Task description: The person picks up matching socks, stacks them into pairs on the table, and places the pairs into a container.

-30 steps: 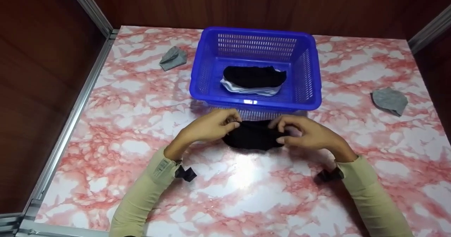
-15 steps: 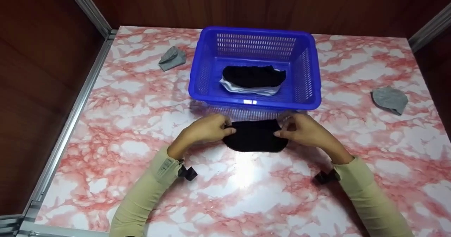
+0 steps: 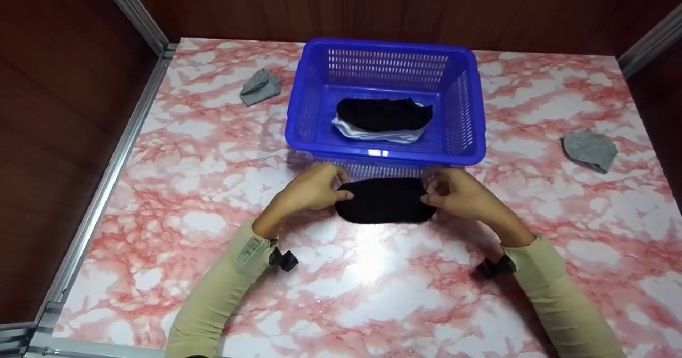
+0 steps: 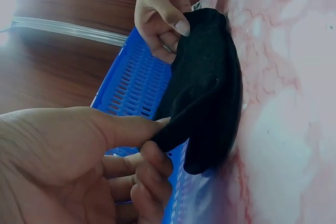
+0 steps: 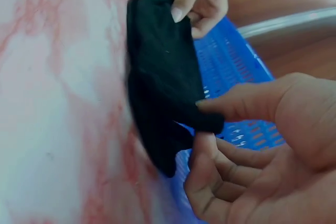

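A black ankle sock [image 3: 386, 201] is stretched out lengthwise just in front of the blue basket [image 3: 383, 158]. My left hand [image 3: 318, 187] pinches its left end between thumb and forefinger, seen close up in the left wrist view. At the other end, my right hand [image 3: 455, 193] pinches the fabric the same way; in the right wrist view a fold of the black cloth [image 5: 163, 61] hangs apart below the pinched edge. Inside the basket another black sock [image 3: 383, 114] lies on top of white socks [image 3: 378, 134].
One crumpled grey sock [image 3: 261, 87] lies left of the basket, and a second grey sock [image 3: 590, 150] lies to the right. The red-and-white marbled table [image 3: 351, 304] is bordered by dark wood panels [image 3: 373, 6] and a metal rail [image 3: 106, 187] on the left.
The black sock, bunched between both hands a second ago, is now spread flat. Its upper edge has straightened, and both hands have shifted slightly toward the basket over the last half second.
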Demonstrator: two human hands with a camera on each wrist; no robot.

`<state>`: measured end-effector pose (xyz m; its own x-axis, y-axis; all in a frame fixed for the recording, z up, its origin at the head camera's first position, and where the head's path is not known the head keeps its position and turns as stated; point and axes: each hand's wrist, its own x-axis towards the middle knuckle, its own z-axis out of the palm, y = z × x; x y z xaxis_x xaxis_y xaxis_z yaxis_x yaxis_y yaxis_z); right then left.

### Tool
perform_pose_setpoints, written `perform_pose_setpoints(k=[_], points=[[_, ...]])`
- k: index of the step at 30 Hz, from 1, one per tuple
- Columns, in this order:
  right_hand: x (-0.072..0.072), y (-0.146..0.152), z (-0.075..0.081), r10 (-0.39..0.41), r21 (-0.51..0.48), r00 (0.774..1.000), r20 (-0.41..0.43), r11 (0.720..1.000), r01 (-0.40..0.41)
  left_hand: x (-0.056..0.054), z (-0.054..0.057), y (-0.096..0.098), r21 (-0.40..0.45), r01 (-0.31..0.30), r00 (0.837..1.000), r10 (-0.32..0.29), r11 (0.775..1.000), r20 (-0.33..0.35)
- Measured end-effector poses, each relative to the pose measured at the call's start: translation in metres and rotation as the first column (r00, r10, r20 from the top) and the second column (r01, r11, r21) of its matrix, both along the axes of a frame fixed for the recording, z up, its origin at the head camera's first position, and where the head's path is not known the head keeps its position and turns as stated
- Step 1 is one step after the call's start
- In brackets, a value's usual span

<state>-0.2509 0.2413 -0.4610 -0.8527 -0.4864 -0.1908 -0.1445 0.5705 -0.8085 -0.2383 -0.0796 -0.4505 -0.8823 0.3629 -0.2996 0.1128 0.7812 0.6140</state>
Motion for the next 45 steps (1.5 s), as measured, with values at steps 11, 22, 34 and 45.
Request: perform_pose_setpoints(k=[11,22,34,45], points=[[0.0,-0.003,-0.004,-0.008,0.222,0.994,-0.106,0.975,0.032,0.001,-0.003,-0.002,-0.148,0.005,1.0,-0.008,0.989,-0.023],[0.01,-0.013,-0.007,-0.056,0.275,0.987,-0.15,0.957,0.097,0.005,-0.005,0.001,-0.103,0.014,0.999,-0.011,0.995,0.035],[0.009,-0.012,0.003,-0.03,0.22,0.99,-0.134,0.974,0.059,0.001,-0.009,0.003,0.14,-0.059,0.996,0.049,0.988,0.071],[0.005,-0.008,0.005,-0.129,0.269,0.991,-0.027,0.954,0.132,-0.004,-0.014,0.001,0.197,-0.011,0.996,-0.007,0.98,0.094]])
